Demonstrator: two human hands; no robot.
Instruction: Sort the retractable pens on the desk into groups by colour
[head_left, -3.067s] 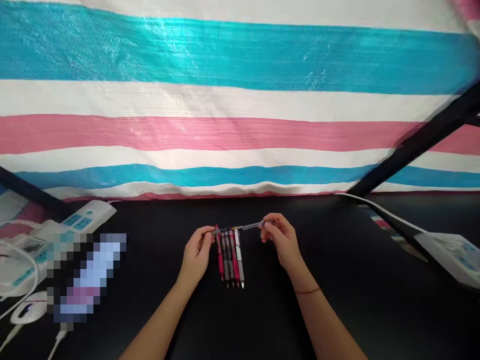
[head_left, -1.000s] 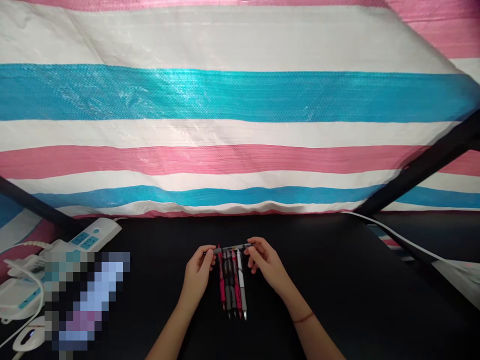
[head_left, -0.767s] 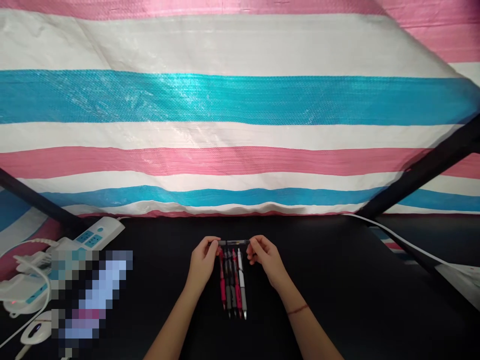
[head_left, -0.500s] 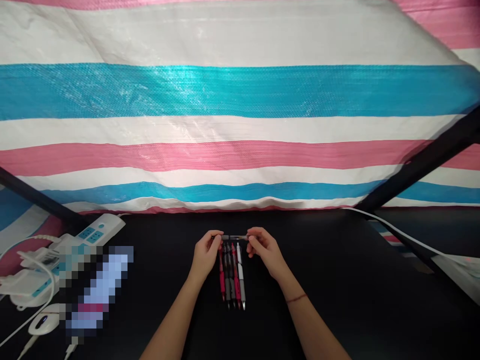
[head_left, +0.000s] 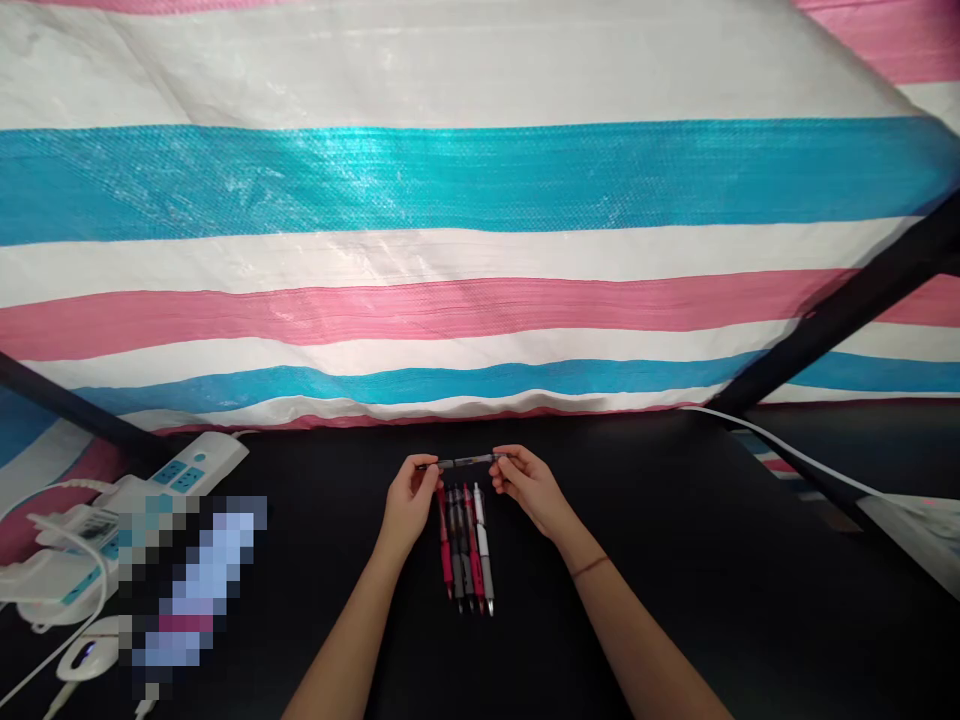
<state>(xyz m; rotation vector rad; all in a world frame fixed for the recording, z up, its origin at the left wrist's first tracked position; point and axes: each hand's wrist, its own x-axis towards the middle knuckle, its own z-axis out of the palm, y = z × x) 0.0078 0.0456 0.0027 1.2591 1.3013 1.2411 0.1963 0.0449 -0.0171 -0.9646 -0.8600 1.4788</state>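
Observation:
A slim, partly clear pen (head_left: 471, 461) is held crosswise between my two hands, above a row of pens. My left hand (head_left: 410, 497) pinches its left end between thumb and fingers. At the other end, my right hand (head_left: 529, 487) has thumb and fingertips closed on the tip. Just below lie several pens side by side on the black table (head_left: 675, 560): a red one (head_left: 446, 560) at the left, dark grey ones (head_left: 458, 565) in the middle, another red one (head_left: 475, 560), and a white and grey one (head_left: 484, 550) at the right.
At the left are a white power strip (head_left: 214, 450) with plugs and cables, a white device (head_left: 91, 650) and a blurred-out bluish object (head_left: 202, 580). A white cable (head_left: 795, 455) crosses the back right. Behind hangs a striped sheet (head_left: 480, 300) with dark slanted bars.
The held pen has risen slightly at its right end and is now tilted, with my right hand slightly higher. The view has shifted a little. The row of pens lies as before.

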